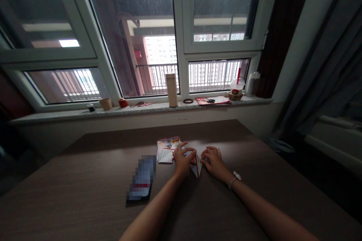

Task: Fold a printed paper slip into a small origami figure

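Note:
Both of my hands rest on a dark wooden table (85, 180), working a small folded piece of paper (197, 166) with a red edge. My left hand (182, 158) has its fingers curled and pinches the paper's left side. My right hand (214, 161) lies over the paper's right side with fingers bent and pressing down. The paper comes to a point toward me between the two hands. A thin band sits on my right wrist. Just beyond my left hand lies a small stack of printed leaflets (166, 148).
A phone (142, 182) lies on the table left of my left arm. The windowsill (70, 113) holds a tall cylinder flask (171, 90), small cups (105, 104), a drink cup with a straw (236, 87), a jug (252, 83) and red papers with scissors (212, 100). Curtains hang at right.

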A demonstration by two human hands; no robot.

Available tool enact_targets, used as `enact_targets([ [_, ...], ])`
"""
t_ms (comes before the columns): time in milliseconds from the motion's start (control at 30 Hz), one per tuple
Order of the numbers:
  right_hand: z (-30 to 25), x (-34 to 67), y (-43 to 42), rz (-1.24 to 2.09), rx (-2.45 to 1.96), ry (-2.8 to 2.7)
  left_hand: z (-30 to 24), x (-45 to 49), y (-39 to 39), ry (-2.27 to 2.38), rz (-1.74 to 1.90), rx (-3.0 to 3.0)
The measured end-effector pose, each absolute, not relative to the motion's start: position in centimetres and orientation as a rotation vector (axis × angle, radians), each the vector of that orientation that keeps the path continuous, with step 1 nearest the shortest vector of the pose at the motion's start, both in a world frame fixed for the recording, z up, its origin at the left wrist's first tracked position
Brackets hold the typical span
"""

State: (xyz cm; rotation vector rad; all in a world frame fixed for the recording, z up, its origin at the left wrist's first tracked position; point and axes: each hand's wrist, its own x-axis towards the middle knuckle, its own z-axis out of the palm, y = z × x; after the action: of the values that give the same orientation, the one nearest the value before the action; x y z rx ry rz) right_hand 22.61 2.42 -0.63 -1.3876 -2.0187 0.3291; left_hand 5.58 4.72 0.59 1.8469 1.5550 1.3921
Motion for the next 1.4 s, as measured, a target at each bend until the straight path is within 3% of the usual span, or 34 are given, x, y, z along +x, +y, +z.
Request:
enact_targets([
  [467, -0.49, 22.54, 3.19, 0.238, -1.236, -1.851, 0.64, 5.76, 4.50, 1.541, 1.344, 1.910],
  [1167, -0.78, 22.59, 2.76, 0.313, -1.382, -2.017, 0.03, 5.30, 5.03, 1.502, 1.452, 1.850],
  [1400, -1.03, 22.93, 2.60, 0.154, -1.405, -2.122, 0.43, 5.29, 4.50, 1.560, 1.375, 1.962],
])
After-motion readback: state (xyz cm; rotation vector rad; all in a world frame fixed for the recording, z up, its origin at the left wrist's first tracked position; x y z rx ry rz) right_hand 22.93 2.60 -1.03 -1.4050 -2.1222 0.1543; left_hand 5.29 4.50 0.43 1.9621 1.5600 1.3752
